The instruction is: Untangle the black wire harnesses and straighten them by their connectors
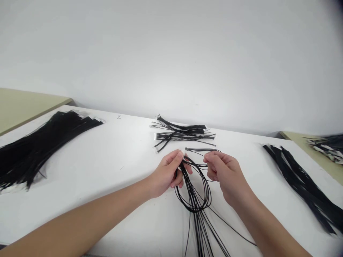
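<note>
My left hand (171, 168) pinches the white connector end of a black cable bundle (195, 208). From there the thin wires loop round and hang down past the near edge of the view. Just to the right, my right hand (221, 169) is closed, its thumb and index finger pressed together at a few thin black wires that run between the two hands. The fingertips hide exactly how those wires are held. Beyond the hands, a small group of black cables (184, 136) with white connectors lies on the white table (115, 160).
A large pile of black cables (45, 142) lies at the left. More black cables (300, 185) lie at the right. Beige surfaces (26, 105) adjoin both sides, the right one bearing cables with white ends (328, 150). A white wall (171, 64) rises behind.
</note>
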Demonstrator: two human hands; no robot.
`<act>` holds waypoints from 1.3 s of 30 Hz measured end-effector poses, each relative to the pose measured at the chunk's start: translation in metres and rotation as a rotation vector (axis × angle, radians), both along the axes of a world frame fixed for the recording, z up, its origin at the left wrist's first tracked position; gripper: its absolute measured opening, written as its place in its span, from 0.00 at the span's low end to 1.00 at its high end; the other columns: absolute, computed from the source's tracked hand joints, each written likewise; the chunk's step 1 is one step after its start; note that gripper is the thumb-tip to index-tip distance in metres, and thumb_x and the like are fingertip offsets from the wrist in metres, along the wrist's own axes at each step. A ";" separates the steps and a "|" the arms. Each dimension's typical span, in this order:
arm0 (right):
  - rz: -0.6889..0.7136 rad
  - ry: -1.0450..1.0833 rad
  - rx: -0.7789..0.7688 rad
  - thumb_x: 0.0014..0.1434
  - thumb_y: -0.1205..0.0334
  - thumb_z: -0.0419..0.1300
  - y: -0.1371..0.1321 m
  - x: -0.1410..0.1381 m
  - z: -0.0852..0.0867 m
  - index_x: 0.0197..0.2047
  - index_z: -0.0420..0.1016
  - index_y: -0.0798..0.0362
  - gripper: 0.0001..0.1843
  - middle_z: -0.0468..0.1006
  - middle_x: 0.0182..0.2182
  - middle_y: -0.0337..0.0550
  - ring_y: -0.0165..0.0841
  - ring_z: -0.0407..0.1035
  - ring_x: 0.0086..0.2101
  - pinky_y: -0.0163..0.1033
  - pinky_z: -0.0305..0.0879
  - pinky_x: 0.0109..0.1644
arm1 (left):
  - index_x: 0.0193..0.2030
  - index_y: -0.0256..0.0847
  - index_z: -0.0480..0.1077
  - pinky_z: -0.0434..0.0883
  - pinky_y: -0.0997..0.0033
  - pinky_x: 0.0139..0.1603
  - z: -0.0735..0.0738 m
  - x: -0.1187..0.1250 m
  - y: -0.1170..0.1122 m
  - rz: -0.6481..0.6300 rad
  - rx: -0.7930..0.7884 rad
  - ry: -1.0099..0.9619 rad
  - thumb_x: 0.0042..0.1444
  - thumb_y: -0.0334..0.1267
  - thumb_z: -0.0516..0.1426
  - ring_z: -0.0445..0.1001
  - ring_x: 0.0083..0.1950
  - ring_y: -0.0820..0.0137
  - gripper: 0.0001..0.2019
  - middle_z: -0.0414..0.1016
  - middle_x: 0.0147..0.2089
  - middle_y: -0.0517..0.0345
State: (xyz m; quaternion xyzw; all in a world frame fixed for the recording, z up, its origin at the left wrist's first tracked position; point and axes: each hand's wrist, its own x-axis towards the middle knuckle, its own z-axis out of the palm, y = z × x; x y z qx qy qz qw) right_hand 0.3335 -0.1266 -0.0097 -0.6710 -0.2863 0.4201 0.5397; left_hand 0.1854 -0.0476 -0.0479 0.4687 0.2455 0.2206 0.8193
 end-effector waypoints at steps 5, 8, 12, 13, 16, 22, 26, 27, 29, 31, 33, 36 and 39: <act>0.014 -0.177 0.005 0.56 0.58 0.56 -0.002 -0.003 -0.002 0.24 0.67 0.53 0.11 0.53 0.14 0.30 0.23 0.47 0.18 0.31 0.46 0.20 | 0.36 0.40 0.61 0.63 0.77 0.18 0.001 0.000 0.000 -0.003 0.007 0.014 0.63 0.52 0.48 0.52 0.11 0.86 0.16 0.73 0.29 0.62; 0.024 -0.668 0.124 0.57 0.61 0.56 -0.004 -0.004 -0.005 0.24 0.68 0.53 0.11 0.64 0.18 0.33 0.23 0.55 0.20 0.30 0.52 0.22 | 0.35 0.39 0.62 0.63 0.78 0.17 0.001 0.000 0.001 -0.014 -0.036 -0.004 0.63 0.51 0.48 0.53 0.10 0.85 0.16 0.73 0.28 0.61; -0.061 -1.357 0.418 0.57 0.64 0.60 -0.004 0.001 -0.015 0.33 0.73 0.52 0.02 0.74 0.24 0.34 0.23 0.64 0.22 0.30 0.54 0.23 | 0.33 0.38 0.63 0.63 0.77 0.16 0.000 -0.001 0.004 -0.075 -0.098 -0.019 0.63 0.50 0.48 0.55 0.10 0.84 0.16 0.73 0.26 0.60; -0.066 -1.461 0.487 0.57 0.65 0.61 -0.003 0.003 -0.018 0.36 0.74 0.52 0.03 0.75 0.25 0.33 0.23 0.66 0.23 0.30 0.54 0.23 | 0.33 0.38 0.63 0.64 0.77 0.17 0.000 -0.002 0.004 -0.100 -0.103 -0.025 0.63 0.49 0.48 0.56 0.10 0.83 0.16 0.73 0.26 0.60; 0.007 -1.601 0.642 0.55 0.69 0.63 -0.001 0.007 -0.023 0.44 0.73 0.51 0.12 0.78 0.27 0.34 0.23 0.69 0.24 0.30 0.57 0.26 | 0.33 0.38 0.64 0.66 0.75 0.18 -0.001 -0.003 0.006 -0.166 -0.120 -0.041 0.63 0.48 0.47 0.59 0.10 0.82 0.16 0.73 0.26 0.59; 0.122 -1.549 0.674 0.57 0.73 0.60 0.000 0.008 -0.020 0.37 0.73 0.53 0.06 0.77 0.27 0.36 0.24 0.69 0.26 0.30 0.58 0.28 | 0.35 0.39 0.62 0.69 0.72 0.20 -0.001 -0.005 0.010 -0.287 -0.156 -0.015 0.62 0.47 0.45 0.61 0.11 0.78 0.14 0.73 0.25 0.57; 0.156 -1.539 0.639 0.60 0.71 0.57 0.000 0.007 -0.018 0.35 0.73 0.53 0.06 0.76 0.26 0.36 0.24 0.66 0.24 0.30 0.57 0.27 | 0.37 0.39 0.63 0.69 0.72 0.19 -0.001 -0.005 0.010 -0.306 -0.134 0.006 0.62 0.56 0.42 0.61 0.10 0.78 0.22 0.73 0.24 0.57; 0.161 -1.532 0.632 0.60 0.71 0.56 0.000 0.007 -0.018 0.34 0.73 0.53 0.06 0.76 0.26 0.36 0.24 0.65 0.24 0.30 0.56 0.27 | 0.38 0.39 0.63 0.69 0.72 0.19 0.000 -0.005 0.010 -0.301 -0.122 0.016 0.61 0.58 0.42 0.60 0.10 0.78 0.23 0.73 0.23 0.57; 0.174 -1.515 0.618 0.61 0.69 0.56 0.000 0.007 -0.018 0.34 0.73 0.53 0.06 0.75 0.26 0.37 0.24 0.65 0.24 0.31 0.56 0.27 | 0.38 0.39 0.63 0.68 0.74 0.18 0.001 -0.004 0.009 -0.297 -0.107 0.040 0.61 0.59 0.44 0.59 0.10 0.79 0.23 0.72 0.22 0.58; 0.194 -1.493 0.600 0.62 0.68 0.54 0.000 0.007 -0.019 0.34 0.73 0.53 0.07 0.75 0.26 0.38 0.25 0.65 0.25 0.31 0.56 0.27 | 0.37 0.39 0.64 0.68 0.75 0.18 0.001 -0.004 0.009 -0.308 -0.113 0.058 0.61 0.58 0.45 0.59 0.10 0.80 0.23 0.73 0.22 0.58; 0.214 -1.466 0.587 0.62 0.69 0.53 0.000 0.007 -0.019 0.35 0.72 0.53 0.08 0.75 0.26 0.38 0.24 0.65 0.25 0.31 0.56 0.27 | 0.37 0.38 0.64 0.67 0.75 0.17 0.001 -0.004 0.010 -0.330 -0.123 0.058 0.61 0.58 0.44 0.58 0.09 0.80 0.23 0.73 0.23 0.57; 0.232 -1.434 0.574 0.62 0.70 0.53 0.000 0.006 -0.018 0.35 0.72 0.53 0.08 0.74 0.27 0.38 0.25 0.65 0.25 0.31 0.56 0.27 | 0.36 0.38 0.63 0.66 0.76 0.16 0.000 -0.004 0.012 -0.358 -0.128 0.042 0.62 0.57 0.44 0.57 0.09 0.81 0.22 0.74 0.23 0.56; 0.229 -1.434 0.566 0.63 0.70 0.52 -0.001 0.005 -0.019 0.35 0.71 0.53 0.08 0.74 0.27 0.38 0.25 0.65 0.25 0.31 0.56 0.27 | 0.35 0.38 0.63 0.65 0.77 0.16 -0.001 -0.004 0.012 -0.379 -0.146 0.028 0.62 0.56 0.44 0.57 0.09 0.81 0.21 0.74 0.23 0.57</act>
